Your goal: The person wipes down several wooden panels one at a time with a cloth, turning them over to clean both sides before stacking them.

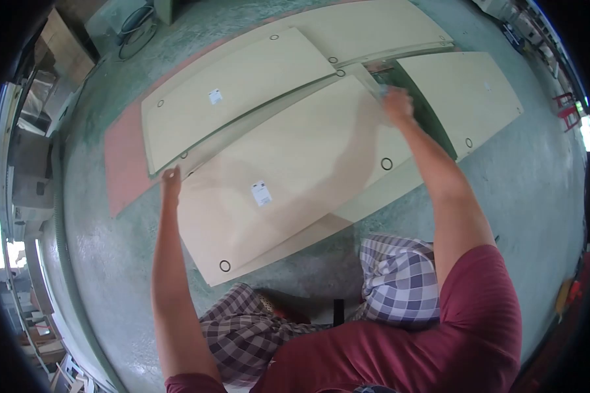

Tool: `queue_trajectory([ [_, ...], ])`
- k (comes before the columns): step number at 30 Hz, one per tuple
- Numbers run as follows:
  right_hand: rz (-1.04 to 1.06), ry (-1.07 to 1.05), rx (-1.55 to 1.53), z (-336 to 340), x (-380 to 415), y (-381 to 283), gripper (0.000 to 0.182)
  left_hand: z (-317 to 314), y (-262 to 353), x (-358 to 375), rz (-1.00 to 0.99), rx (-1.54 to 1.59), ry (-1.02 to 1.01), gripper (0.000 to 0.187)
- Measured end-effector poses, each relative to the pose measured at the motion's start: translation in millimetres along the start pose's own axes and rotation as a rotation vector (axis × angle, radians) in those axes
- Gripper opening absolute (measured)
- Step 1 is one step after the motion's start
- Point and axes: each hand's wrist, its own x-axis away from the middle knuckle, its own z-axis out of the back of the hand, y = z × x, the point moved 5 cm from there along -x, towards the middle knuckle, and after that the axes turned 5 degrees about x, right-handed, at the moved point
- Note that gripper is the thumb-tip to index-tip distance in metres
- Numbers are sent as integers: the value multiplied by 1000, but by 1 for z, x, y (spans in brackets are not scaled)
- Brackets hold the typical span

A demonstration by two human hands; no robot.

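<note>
No text, brand or number is legible. Near panel (308, 154) bears a white label (261, 194), left of its middle; dark print present, too small to read. Far left panel (262, 69) carries a second label (215, 97), print likewise unreadable. Right panel (452, 88) shows a pale patch (488, 86); whether a label, cannot tell.

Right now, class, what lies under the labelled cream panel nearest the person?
A second panel juts out along the near edge of the labelled panel. The rest of what lies underneath is covered and cannot be seen.
</note>
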Motion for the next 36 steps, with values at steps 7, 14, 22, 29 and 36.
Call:
queue_trajectory([
  [7, 615, -156, -174, -15, 166, -250, 38, 16, -39, -26, -58, -625, 54, 60],
  [14, 1411, 133, -776, 1, 192, -315, 18, 29, 47, -3, -98, -450, 149, 49],
  [22, -12, -79, 119, 18, 7, -106, 51, 112, 8, 42, 303, -419, 303, 43],
  [29, 742, 47, -391, 23, 124, -364, 28, 122, -18, 31, 229, -528, 207, 49],
  [36, 1433, -219, -470, 105, 270, -409, 31, 83, 80, 45, -106, -551, 193, 46],
])
